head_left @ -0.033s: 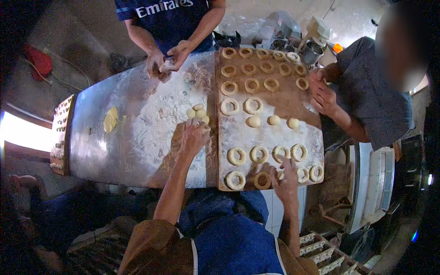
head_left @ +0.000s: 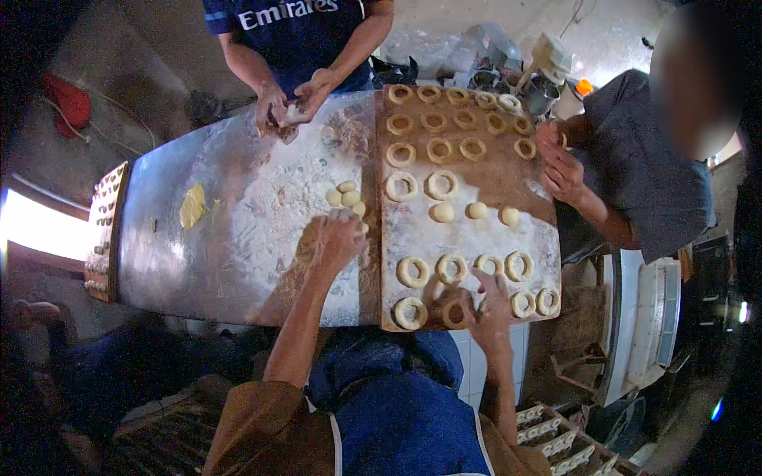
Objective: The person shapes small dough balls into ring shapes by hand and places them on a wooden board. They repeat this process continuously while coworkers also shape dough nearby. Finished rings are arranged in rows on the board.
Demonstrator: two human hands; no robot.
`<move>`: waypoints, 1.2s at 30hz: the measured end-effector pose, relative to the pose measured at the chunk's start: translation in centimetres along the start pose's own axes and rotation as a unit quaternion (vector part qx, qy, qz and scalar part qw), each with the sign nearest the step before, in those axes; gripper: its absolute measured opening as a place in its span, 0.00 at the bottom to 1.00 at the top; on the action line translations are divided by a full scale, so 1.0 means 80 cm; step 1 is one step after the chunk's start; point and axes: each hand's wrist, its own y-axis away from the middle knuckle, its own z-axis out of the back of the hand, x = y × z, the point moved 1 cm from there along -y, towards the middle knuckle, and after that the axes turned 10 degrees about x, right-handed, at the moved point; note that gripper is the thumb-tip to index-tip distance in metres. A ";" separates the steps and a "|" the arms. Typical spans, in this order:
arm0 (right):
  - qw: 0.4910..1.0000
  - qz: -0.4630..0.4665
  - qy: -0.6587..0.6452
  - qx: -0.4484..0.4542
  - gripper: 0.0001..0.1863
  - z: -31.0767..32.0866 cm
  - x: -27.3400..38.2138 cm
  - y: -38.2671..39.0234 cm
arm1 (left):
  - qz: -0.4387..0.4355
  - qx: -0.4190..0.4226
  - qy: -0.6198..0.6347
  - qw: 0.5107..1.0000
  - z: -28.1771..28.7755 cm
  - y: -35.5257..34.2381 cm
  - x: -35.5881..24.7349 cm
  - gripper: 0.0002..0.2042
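Observation:
My left hand (head_left: 337,238) lies palm down with bent fingers on the floured metal table (head_left: 238,238), right beside a small cluster of dough balls (head_left: 348,197). Whether dough sits under the palm is hidden. My right hand (head_left: 486,300) reaches onto the wooden board (head_left: 508,170) at its near edge. Its thumb and fingers are around a dough ring (head_left: 454,314) in the front row. More dough rings (head_left: 432,270) lie in rows across the board, and three dough balls (head_left: 475,211) sit at its middle.
A person in a blue shirt works dough with both hands (head_left: 287,107) at the table's far edge. Another person's hands (head_left: 562,163) are at the board's right side. A yellow lump (head_left: 191,205) lies on the left; a tray (head_left: 103,230) stands at the left end.

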 end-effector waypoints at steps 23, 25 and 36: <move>0.945 0.067 -0.316 0.044 0.28 -0.240 0.204 -0.079 | 0.066 -0.042 0.517 0.852 0.082 0.165 0.073 0.11; 0.946 0.063 -0.312 0.062 0.32 -0.239 0.214 -0.075 | 0.070 -0.062 0.497 0.863 0.072 0.168 0.076 0.10; 0.761 -0.088 -0.633 0.110 0.13 -0.254 0.186 -0.085 | 0.004 0.027 0.808 0.588 0.024 0.169 0.070 0.21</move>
